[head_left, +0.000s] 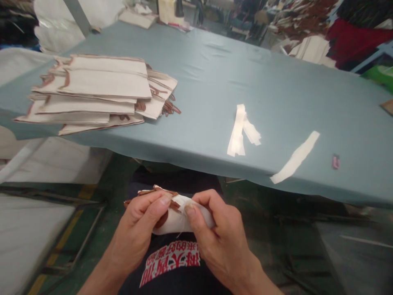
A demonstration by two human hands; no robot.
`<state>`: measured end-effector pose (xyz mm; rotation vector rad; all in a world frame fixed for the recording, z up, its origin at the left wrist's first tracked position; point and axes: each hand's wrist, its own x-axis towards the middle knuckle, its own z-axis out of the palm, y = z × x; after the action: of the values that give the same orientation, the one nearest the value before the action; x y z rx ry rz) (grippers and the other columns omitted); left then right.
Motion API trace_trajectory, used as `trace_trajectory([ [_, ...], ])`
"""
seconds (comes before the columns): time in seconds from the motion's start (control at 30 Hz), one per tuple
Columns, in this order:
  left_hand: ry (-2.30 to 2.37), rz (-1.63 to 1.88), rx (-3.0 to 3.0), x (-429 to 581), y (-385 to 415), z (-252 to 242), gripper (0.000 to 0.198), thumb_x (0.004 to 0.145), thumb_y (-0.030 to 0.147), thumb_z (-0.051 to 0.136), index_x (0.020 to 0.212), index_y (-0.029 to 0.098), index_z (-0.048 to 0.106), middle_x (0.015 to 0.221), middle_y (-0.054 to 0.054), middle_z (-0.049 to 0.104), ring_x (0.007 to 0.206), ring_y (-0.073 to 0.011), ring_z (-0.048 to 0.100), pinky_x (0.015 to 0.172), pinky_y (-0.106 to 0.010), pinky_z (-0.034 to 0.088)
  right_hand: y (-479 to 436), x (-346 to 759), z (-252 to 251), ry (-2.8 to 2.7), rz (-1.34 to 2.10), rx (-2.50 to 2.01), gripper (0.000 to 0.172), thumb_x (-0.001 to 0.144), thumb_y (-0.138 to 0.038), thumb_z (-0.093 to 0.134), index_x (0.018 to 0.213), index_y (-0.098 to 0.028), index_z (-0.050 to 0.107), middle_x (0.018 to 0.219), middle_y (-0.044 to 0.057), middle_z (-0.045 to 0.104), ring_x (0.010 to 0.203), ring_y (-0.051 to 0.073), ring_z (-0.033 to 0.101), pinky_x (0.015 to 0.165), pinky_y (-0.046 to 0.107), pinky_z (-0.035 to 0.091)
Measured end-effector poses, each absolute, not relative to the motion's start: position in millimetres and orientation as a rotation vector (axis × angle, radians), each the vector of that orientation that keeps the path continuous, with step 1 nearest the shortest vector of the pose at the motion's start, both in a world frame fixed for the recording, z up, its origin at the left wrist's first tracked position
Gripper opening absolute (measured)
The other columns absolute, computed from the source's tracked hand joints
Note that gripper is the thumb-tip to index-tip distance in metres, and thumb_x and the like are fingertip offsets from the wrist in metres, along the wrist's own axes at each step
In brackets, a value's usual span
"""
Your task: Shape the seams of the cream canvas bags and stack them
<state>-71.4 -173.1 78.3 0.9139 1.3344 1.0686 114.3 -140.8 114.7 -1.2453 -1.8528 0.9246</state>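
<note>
Over my lap I hold a bunched white cloth piece with brown trim (172, 223). My left hand (145, 213) pinches its brown-edged side between thumb and forefinger. On the other side, my right hand (211, 217) grips the white fabric, its thumb on top and fingers curled around. The two thumbs are close together, with a brown strip end showing between them. Part of the cloth is hidden behind my fingers. Beneath it is a dark apron (172, 262) with red and white lettering.
A blue-green covered table (202, 90) stands ahead. It bears a stack of cream, brown-edged cloth pieces (104, 84) on the left, white strips (238, 131), another strip (296, 157) near the front edge and a small pinkish item (335, 162). Metal frames stand low on both sides.
</note>
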Motion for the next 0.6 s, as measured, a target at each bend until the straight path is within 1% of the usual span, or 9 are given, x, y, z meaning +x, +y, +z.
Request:
trace_trajectory([
  [0.27,1.298,0.981,0.862,-72,-169,77,0.052,0.098,0.067,0.071,0.088,0.017,0.080,0.073,-0.003,0.064,0.063,-0.0147,0.050,0.055,-0.024,0.042,-136,123,126,-1.877,1.046,-1.252,0.020,0.109,-0.030,0.056,0.092,-0.022,0.064,0.062,-0.007,0.060,0.043,0.008,0.042,0.043,0.022,0.031],
  [0.3,1.294,0.974,0.847,-72,-169,77,0.053,0.097,0.069,0.072,0.088,0.017,0.080,0.073,-0.002,0.063,0.062,-0.0142,0.048,0.054,-0.024,0.041,-136,123,128,-1.899,1.037,-1.231,0.020,0.109,-0.030,0.056,0.092,-0.022,0.064,0.062,-0.007,0.060,0.043,0.008,0.043,0.044,0.022,0.031],
  [0.37,1.278,0.963,0.815,-70,-168,76,0.057,0.095,0.072,0.073,0.085,0.017,0.077,0.070,0.000,0.058,0.061,-0.0129,0.045,0.053,-0.023,0.037,-136,123,130,-1.948,0.995,-1.171,0.021,0.109,-0.027,0.057,0.090,-0.022,0.065,0.062,-0.005,0.061,0.046,0.009,0.049,0.048,0.022,0.034],
  [0.47,1.263,0.973,0.822,-68,-165,76,0.062,0.093,0.075,0.074,0.073,0.017,0.067,0.064,0.003,0.050,0.058,-0.0113,0.039,0.053,-0.022,0.035,-134,120,130,-1.962,0.951,-1.147,0.020,0.107,-0.024,0.059,0.089,-0.021,0.068,0.068,-0.002,0.069,0.054,0.010,0.061,0.054,0.022,0.041],
  [0.53,1.255,0.971,0.866,-68,-163,76,0.064,0.095,0.074,0.072,0.067,0.018,0.059,0.063,0.003,0.048,0.058,-0.0113,0.039,0.054,-0.023,0.036,-133,119,127,-1.928,0.989,-1.199,0.017,0.106,-0.025,0.061,0.091,-0.021,0.069,0.071,-0.002,0.071,0.055,0.011,0.062,0.054,0.021,0.042],
  [0.6,1.248,0.950,0.903,-69,-161,77,0.064,0.098,0.073,0.069,0.066,0.019,0.057,0.064,0.003,0.048,0.058,-0.0115,0.040,0.054,-0.023,0.036,-132,120,124,-1.895,1.060,-1.252,0.015,0.104,-0.026,0.062,0.091,-0.021,0.068,0.069,-0.003,0.070,0.051,0.010,0.057,0.050,0.020,0.039],
])
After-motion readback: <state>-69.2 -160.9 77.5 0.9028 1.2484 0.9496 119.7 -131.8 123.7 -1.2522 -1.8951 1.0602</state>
